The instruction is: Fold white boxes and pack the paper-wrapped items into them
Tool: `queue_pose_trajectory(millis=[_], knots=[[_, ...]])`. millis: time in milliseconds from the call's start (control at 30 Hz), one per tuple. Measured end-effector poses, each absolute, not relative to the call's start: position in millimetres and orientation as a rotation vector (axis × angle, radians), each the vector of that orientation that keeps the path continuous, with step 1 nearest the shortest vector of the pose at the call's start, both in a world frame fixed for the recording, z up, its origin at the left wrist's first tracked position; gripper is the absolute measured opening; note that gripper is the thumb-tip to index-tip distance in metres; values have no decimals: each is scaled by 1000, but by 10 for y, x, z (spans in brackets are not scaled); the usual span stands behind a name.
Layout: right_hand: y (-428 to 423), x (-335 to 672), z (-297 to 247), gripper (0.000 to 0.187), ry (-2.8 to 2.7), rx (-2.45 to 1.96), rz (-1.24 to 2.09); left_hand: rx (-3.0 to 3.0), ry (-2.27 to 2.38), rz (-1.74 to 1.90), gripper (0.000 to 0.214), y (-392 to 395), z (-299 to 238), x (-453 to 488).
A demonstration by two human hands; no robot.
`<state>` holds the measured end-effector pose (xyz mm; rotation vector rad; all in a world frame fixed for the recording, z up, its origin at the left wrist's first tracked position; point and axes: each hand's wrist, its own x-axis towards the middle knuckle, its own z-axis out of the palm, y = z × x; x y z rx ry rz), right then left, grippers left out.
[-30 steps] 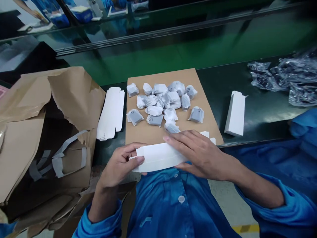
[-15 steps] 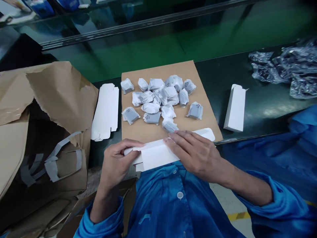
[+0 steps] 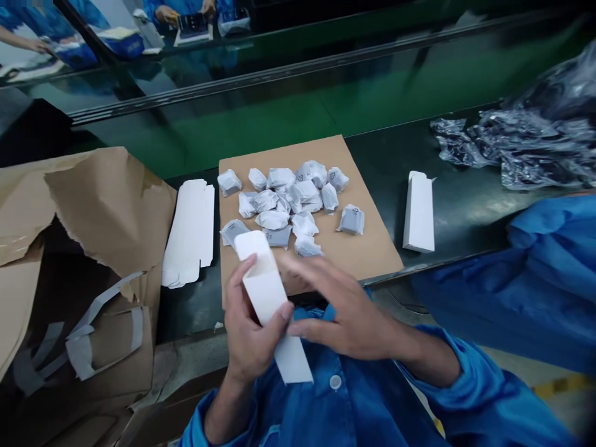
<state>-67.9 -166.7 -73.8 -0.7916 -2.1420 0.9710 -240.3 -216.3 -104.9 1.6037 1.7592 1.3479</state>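
Note:
A long white carton (image 3: 270, 295) stands tilted in front of me, its upper flap raised and the top end gaping. My left hand (image 3: 254, 335) wraps round its middle, thumb on the near side. Beside the carton, my right hand (image 3: 342, 310) has its fingers and thumb apart, slightly blurred, with the thumb close to the carton's side; whether it touches is unclear. Behind the hands, a brown cardboard sheet (image 3: 372, 248) bears several small items in thin white wrapping (image 3: 305, 195); the carton and right hand hide some of its near edge.
Flattened white cartons (image 3: 190, 230) lie left of the sheet, by a large torn cardboard box (image 3: 93, 205). Another white carton (image 3: 419, 214) stands to the right. Clear plastic bags (image 3: 526, 146) lie farther right, near a blue sleeve (image 3: 554, 248). Co-workers' hands (image 3: 186, 12) show across the bench.
The carton has turned from lying flat and sideways to upright and tilted, opened into a box shape. My right hand has come off its top. The view has shifted.

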Motion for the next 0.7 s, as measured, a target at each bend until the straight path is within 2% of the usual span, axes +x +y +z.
queue_pose_trajectory(millis=[133, 200, 367, 500, 567, 700], knots=[[-1570, -739, -745, 39, -2070, -653, 928, 1802, 1789, 1406, 56, -2230, -1051, -2455], [-1554, -737, -776, 33, -2034, -614, 977, 1853, 1711, 1408, 47, -2259, -1059, -2442], [-1401, -656, -784, 33, -1436, -853, 1458, 1541, 1267, 1221, 38, -2296, -1106, -2413], [-1328, -703, -752, 32, -1443, -770, 1814, 1687, 1342, 1148, 40, -2303, -1135, -2354], [-1355, -724, -727, 25, -1483, -786, 1873, 1756, 1426, 1169, 43, -2295, -1144, -2320], [-1439, -723, -687, 22, -1538, -887, 1819, 1857, 1477, 1310, 57, -2280, -1171, -2253]])
